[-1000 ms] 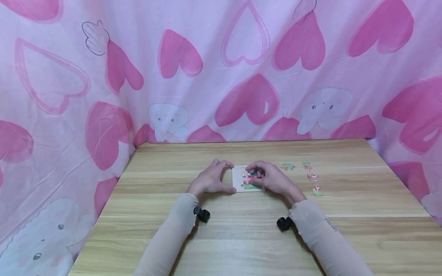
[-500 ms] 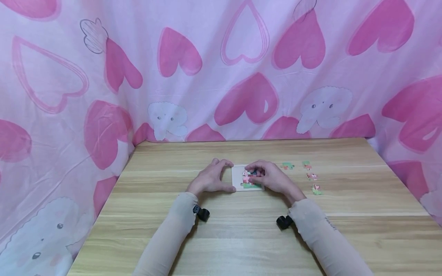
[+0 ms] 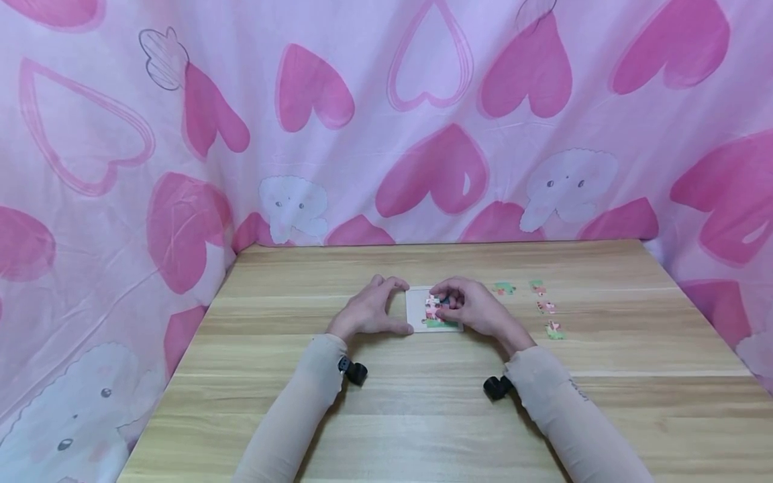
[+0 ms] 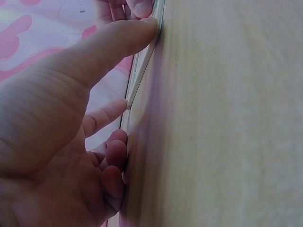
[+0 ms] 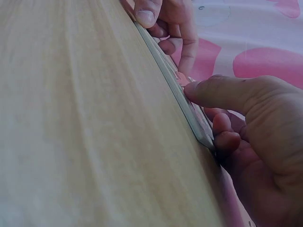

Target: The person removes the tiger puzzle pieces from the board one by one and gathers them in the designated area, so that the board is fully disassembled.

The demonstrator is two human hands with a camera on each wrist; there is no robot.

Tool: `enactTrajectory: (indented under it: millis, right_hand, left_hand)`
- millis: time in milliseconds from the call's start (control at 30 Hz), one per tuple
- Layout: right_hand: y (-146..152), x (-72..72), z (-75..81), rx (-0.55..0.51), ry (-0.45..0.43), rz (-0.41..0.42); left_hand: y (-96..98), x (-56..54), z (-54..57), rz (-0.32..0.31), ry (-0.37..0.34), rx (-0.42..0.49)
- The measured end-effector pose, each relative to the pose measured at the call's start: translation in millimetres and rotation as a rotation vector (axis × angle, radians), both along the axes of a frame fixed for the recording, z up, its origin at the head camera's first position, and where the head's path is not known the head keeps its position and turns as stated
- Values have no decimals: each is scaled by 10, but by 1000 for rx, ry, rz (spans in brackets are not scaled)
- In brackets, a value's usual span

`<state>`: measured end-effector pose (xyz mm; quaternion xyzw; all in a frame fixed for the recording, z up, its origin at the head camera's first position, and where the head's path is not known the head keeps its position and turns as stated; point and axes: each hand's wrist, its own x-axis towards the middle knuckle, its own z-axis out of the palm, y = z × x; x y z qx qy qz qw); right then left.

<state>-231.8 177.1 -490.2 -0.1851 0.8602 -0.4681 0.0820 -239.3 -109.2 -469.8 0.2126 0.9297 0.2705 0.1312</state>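
Right sleeve [image 3: 580, 419] in front, dark lettering [image 3: 578, 390] on it too small to read; left hand [image 3: 370, 312]: thumb and index spread, holding white board [image 3: 415, 311] by its left corners; right hand [image 3: 478, 310]: fingers curled over puzzle pieces [image 3: 431, 310] on the board, can't tell if one is pinched; four loose pieces [image 3: 546, 307] on table [image 3: 423, 416], right of board; pink heart-print curtain [image 3: 350, 168] behind

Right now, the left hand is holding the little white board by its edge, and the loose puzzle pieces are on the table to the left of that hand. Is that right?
Not quite: the loose puzzle pieces are on the table to the right of the right hand, as the head view shows. The left hand does hold the white board by its edge.
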Motion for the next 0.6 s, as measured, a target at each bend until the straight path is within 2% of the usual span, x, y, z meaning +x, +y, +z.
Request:
enactTrajectory:
  millis: [300, 600]
  right_hand:
    - [19, -3, 35, 23, 23, -22]
    - [47, -23, 10, -15, 10, 7]
  left_hand:
    - [15, 16, 34, -2, 6, 13]
    - [9, 23, 32, 2, -3, 17]
